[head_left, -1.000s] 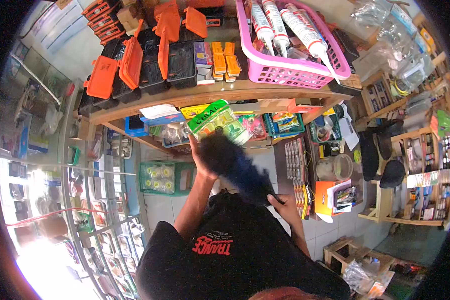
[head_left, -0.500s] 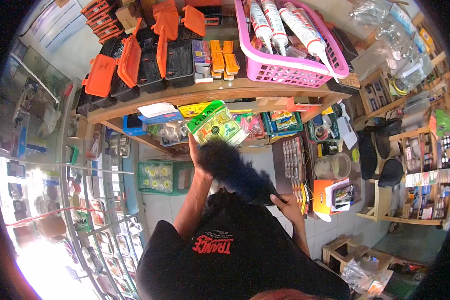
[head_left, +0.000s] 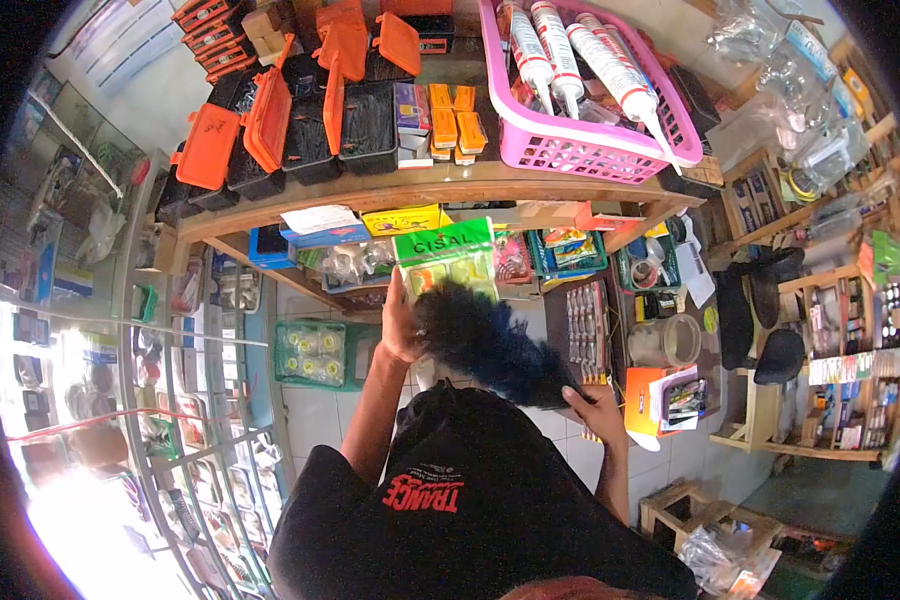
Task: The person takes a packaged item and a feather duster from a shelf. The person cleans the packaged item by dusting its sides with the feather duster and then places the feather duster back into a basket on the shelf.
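A clear package with a green CISAL header (head_left: 444,243) is gripped at its left edge by my left hand (head_left: 402,325). Yellow and orange items show through its plastic. A dark feather duster (head_left: 490,345) lies across the lower part of the package and hides it. My right hand (head_left: 594,411) is closed on the duster's end at the right, in front of my black shirt. The duster's fluffy end reaches my left hand's fingers and partly covers them.
Above stands a wooden shelf (head_left: 440,187) with black boxes with orange lids (head_left: 208,146) and a pink basket (head_left: 590,158) of white tubes. At left is a green basket (head_left: 310,383) of round containers; at right, an orange box (head_left: 646,396).
The package has turned more upright, its header now nearly level. The duster has shifted slightly down and right over its lower part, and my right hand has moved a little right.
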`<state>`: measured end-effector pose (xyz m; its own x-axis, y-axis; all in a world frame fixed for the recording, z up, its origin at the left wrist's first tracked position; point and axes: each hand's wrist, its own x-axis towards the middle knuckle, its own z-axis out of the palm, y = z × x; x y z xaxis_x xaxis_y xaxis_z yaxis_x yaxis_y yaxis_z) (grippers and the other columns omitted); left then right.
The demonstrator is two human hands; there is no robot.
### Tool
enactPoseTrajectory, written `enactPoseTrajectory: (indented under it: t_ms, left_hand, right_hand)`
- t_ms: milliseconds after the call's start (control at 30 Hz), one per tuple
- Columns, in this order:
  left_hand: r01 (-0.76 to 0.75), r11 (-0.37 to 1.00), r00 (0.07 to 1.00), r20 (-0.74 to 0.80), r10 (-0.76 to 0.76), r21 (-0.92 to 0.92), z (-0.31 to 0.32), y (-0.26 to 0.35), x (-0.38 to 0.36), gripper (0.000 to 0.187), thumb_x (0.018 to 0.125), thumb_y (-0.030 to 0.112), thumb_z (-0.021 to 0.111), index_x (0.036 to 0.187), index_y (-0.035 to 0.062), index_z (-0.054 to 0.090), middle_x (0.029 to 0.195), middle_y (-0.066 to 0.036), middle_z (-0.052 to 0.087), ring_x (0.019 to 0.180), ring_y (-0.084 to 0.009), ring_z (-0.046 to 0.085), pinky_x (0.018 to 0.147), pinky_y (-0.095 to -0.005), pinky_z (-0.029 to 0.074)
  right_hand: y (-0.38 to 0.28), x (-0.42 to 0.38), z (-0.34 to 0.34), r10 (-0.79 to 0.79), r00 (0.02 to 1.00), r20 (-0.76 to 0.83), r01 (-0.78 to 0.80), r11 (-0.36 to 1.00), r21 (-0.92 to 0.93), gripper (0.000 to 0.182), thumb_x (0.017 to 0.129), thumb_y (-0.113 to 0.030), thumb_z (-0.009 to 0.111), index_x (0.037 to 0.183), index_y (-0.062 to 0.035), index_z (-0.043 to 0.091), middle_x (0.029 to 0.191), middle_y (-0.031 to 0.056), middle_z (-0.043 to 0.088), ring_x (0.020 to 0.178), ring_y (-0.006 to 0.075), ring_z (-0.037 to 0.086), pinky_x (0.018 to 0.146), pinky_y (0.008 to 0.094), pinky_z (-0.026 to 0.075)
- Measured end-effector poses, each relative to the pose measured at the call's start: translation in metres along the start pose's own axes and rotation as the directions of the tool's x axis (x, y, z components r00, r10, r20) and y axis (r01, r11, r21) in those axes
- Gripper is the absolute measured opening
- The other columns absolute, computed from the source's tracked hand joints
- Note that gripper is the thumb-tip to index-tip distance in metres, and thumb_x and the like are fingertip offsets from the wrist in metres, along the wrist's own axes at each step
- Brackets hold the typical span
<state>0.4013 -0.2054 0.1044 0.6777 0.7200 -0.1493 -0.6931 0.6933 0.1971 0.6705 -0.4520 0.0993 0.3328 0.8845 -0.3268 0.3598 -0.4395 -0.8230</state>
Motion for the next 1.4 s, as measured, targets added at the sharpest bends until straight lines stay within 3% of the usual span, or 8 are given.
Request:
enactPoseTrajectory:
  t_ms: [400, 433, 500, 933, 1133, 1200, 1300, 1400]
  left_hand:
    - [0.135, 0.943, 0.989, 0.024, -0.149, 0.303, -0.031, 0.002, -0.004, 0.071, 0.094, 0.060, 0.032, 0.139, 0.0057, 0.037, 0.127, -0.013, 0.056, 0.110, -0.0263, 0.059, 0.095, -0.0410, 0.048]
    - [0.232, 0.973, 0.850, 0.490, -0.196, -0.014, -0.031, 0.009, 0.007, 0.071, 0.094, 0.060, 0.031, 0.140, 0.0049, 0.036, 0.128, -0.013, 0.055, 0.113, -0.0262, 0.058, 0.096, -0.0415, 0.048]
    - [0.109, 0.859, 0.994, -0.072, -0.084, 0.500, -0.031, 0.004, -0.005, 0.068, 0.096, 0.059, 0.032, 0.136, 0.0047, 0.041, 0.125, -0.012, 0.057, 0.110, -0.0245, 0.059, 0.095, -0.0394, 0.048]
    - [0.078, 0.426, 0.993, -0.031, -0.116, 0.901, -0.042, 0.000, -0.011, 0.079, 0.094, 0.064, 0.013, 0.147, 0.0064, 0.026, 0.143, -0.007, 0.040, 0.128, -0.0210, 0.042, 0.107, -0.0338, 0.035]
    - [-0.072, 0.529, 0.958, 0.205, -0.199, 0.846, -0.095, -0.009, -0.003, 0.076, 0.097, 0.058, 0.009, 0.147, 0.0015, 0.018, 0.145, -0.011, 0.035, 0.132, -0.0215, 0.035, 0.112, -0.0351, 0.025]
    - [0.235, 0.954, 0.724, 0.621, -0.301, 0.189, -0.104, -0.015, 0.008, 0.068, 0.101, 0.048, 0.011, 0.148, 0.0003, 0.009, 0.151, -0.012, 0.024, 0.137, -0.0228, 0.025, 0.115, -0.0345, 0.018]
    - [0.303, 0.939, 0.623, 0.711, -0.325, 0.164, -0.090, -0.006, 0.010, 0.061, 0.102, 0.038, 0.013, 0.148, -0.0012, 0.009, 0.152, -0.015, 0.021, 0.140, -0.0254, 0.021, 0.116, -0.0361, 0.014]
    - [0.303, 0.805, 0.814, 0.300, -0.497, 0.511, -0.060, 0.006, 0.001, 0.054, 0.100, 0.024, 0.015, 0.148, -0.0018, 0.011, 0.153, -0.014, 0.019, 0.142, -0.0271, 0.015, 0.116, -0.0424, 0.010]
  right_hand:
    - [-0.004, 0.000, -0.020, 0.022, 1.000, 0.016, -0.023, 0.997, 0.077, 0.049, 0.092, -0.030, 0.063, 0.053, -0.0077, 0.044, 0.050, -0.0066, 0.039, 0.046, 0.0033, 0.033, 0.043, 0.0259, 0.024]
    - [-0.004, -0.001, -0.022, 0.004, 0.998, 0.066, -0.006, 0.999, 0.035, 0.049, 0.092, -0.030, 0.063, 0.053, -0.0076, 0.045, 0.050, -0.0065, 0.040, 0.046, 0.0033, 0.034, 0.043, 0.0259, 0.024]
    - [-0.005, -0.001, -0.019, 0.019, 0.999, 0.027, -0.021, 0.996, 0.088, 0.048, 0.091, -0.030, 0.064, 0.054, -0.0058, 0.046, 0.050, -0.0059, 0.040, 0.048, 0.0037, 0.034, 0.043, 0.0268, 0.026]
    - [-0.037, -0.001, -0.009, 0.023, 1.000, 0.003, -0.023, 0.996, 0.090, 0.041, 0.092, -0.030, 0.063, 0.063, -0.0019, 0.054, 0.055, -0.0046, 0.045, 0.052, 0.0050, 0.039, 0.046, 0.0268, 0.030]
    - [-0.034, 0.004, -0.010, 0.028, 0.999, 0.034, -0.028, 1.000, 0.000, 0.045, 0.091, -0.035, 0.063, 0.061, -0.0023, 0.054, 0.054, -0.0041, 0.046, 0.052, 0.0055, 0.040, 0.046, 0.0275, 0.031]
    - [-0.031, 0.006, -0.009, 0.023, 1.000, 0.006, -0.023, 1.000, -0.002, 0.046, 0.091, -0.035, 0.064, 0.060, -0.0024, 0.053, 0.053, -0.0040, 0.045, 0.051, 0.0059, 0.040, 0.046, 0.0277, 0.031]
    - [-0.020, 0.010, -0.011, 0.054, 0.998, 0.037, -0.054, 0.999, -0.001, 0.047, 0.090, -0.036, 0.064, 0.059, -0.0024, 0.053, 0.052, -0.0039, 0.045, 0.051, 0.0064, 0.039, 0.046, 0.0278, 0.031]
    - [-0.029, 0.011, -0.012, 0.042, 0.996, 0.073, -0.042, 0.999, -0.005, 0.047, 0.090, -0.036, 0.065, 0.060, -0.0021, 0.053, 0.052, -0.0039, 0.046, 0.051, 0.0065, 0.039, 0.046, 0.0280, 0.031]
